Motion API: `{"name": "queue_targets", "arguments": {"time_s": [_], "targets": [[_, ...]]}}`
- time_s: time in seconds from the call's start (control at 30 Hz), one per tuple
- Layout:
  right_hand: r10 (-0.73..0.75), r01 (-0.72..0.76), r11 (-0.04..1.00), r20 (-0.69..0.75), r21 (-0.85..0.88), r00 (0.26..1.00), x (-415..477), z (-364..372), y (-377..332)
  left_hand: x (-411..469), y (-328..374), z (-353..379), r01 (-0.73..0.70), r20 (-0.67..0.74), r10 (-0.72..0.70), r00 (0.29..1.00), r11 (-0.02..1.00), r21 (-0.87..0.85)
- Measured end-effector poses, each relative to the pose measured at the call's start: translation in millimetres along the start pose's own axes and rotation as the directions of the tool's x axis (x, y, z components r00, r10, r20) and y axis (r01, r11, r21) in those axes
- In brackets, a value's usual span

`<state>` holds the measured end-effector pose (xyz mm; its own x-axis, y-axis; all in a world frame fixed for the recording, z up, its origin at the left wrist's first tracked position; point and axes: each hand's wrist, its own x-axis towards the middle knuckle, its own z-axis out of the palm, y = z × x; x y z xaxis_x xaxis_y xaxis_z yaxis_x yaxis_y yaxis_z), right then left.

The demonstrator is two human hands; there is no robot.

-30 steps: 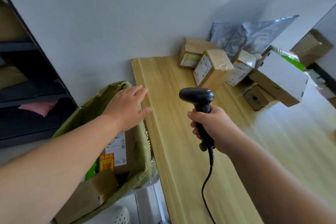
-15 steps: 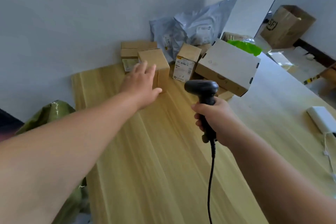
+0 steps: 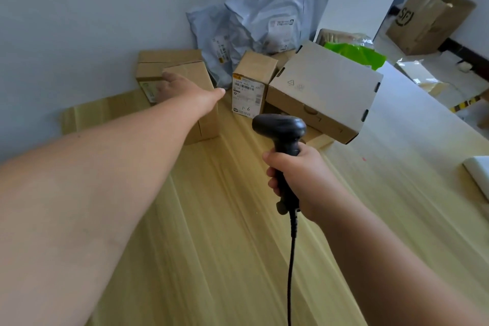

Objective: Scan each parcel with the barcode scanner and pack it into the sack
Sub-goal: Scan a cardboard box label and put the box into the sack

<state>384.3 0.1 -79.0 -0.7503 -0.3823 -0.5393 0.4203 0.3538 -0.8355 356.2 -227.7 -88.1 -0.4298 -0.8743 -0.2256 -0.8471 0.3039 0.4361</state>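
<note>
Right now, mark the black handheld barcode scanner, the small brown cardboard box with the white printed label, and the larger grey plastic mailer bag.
black barcode scanner (image 3: 279, 126): head view, on its scan head.
small labelled cardboard box (image 3: 247, 95): head view, on its label.
larger grey mailer bag (image 3: 280, 0): head view, on its upper panel.

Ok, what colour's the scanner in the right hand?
The scanner is black, its cable too, gripped by the right hand; head view shows it best.

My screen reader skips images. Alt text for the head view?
A left hand reaches over a small cardboard box on a wooden table while the right hand grips a corded black barcode scanner. More boxes and grey mailer bags are piled by the wall.
</note>
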Motion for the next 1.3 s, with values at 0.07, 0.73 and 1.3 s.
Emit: {"name": "queue_targets", "arguments": {"time_s": [0.07,0.73,1.3], "targets": [[0.005,-0.005,1.0,0.0,0.009,1.0,0.4,-2.3,4.4,-4.4,-3.5,0.3,-0.021,0.001,0.021,1.0,1.0,0.016],[-0.023,0.006,0.941,0.049,0.337,0.999,-119.7,36.5,-14.7,-180.8,-173.0,-72.4,-0.842,-0.002,0.985,0.172,0.148,0.519],[-0.133,0.087,0.918,0.093,0.387,0.987,-280.7,133.1,6.1,-254.9,-295.1,-206.5,-0.923,-0.095,0.99,0.104,0.131,0.362]]}}
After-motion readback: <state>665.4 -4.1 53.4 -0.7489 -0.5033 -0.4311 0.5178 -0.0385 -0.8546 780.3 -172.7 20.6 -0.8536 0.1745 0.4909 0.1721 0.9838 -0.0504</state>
